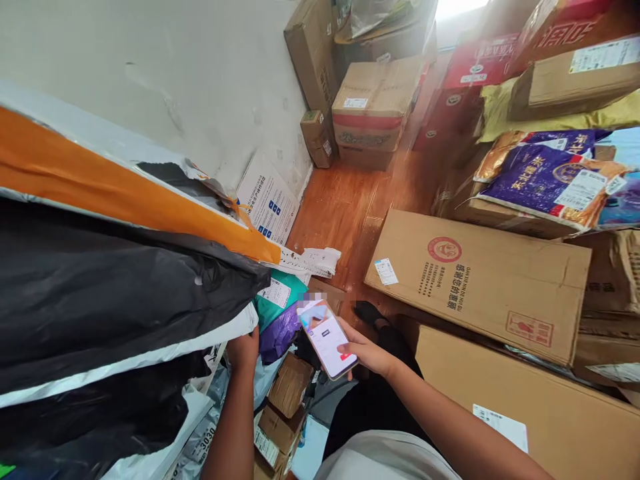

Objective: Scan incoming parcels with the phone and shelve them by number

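Observation:
My right hand is wrapped round a smartphone, with the thumb over the lit screen near a red button. The top end of the phone is blurred out. My left hand reaches in under the white edge of a long parcel in a black plastic wrap; its fingers are mostly hidden, so I cannot tell whether they grip it. Just past that hand lie a teal bag with a white label and a purple bag. Below them sit small brown boxes.
A large carton and another carton line the right side. Purple rice bags lie on boxes behind them. More cartons stand by the wall, near a printed white board. Wooden floor runs between.

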Demonstrator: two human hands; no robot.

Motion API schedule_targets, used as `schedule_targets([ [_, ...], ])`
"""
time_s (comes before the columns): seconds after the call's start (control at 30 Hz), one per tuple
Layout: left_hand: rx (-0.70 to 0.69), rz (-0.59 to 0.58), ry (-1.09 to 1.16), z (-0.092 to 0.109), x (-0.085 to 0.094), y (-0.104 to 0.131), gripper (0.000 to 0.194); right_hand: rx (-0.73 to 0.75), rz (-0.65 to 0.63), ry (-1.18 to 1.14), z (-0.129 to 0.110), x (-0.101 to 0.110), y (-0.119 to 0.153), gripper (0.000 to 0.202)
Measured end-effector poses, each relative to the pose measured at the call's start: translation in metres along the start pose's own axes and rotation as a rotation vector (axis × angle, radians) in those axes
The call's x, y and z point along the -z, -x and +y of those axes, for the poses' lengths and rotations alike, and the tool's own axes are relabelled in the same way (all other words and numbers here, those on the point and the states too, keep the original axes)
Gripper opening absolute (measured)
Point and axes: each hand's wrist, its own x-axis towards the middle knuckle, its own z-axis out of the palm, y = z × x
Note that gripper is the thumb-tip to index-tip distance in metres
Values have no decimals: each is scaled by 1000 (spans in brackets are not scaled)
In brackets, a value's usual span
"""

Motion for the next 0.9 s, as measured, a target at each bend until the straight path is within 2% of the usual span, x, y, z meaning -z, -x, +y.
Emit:
schedule_targets([
  [0.07,12,-21,-31,0,-3,-1,34,-33,-60,7,4,-1,-19,73],
  [0.17,33,-51,-65,1,-6,2,37,-56,-138,27,2,-6,-45,72],
  [0.37,66,-113,-93,5,-5,7,36,-26,-221,69,-16,-21,-78,56],
  [0.53,115,-152,-114,6,-4,7,37,-20,-238,81,-26,-25,-83,56],
  [0.9,120,-179,-124,5,-5,7,34,-68,-244,93,-28,-22,-78,67],
])
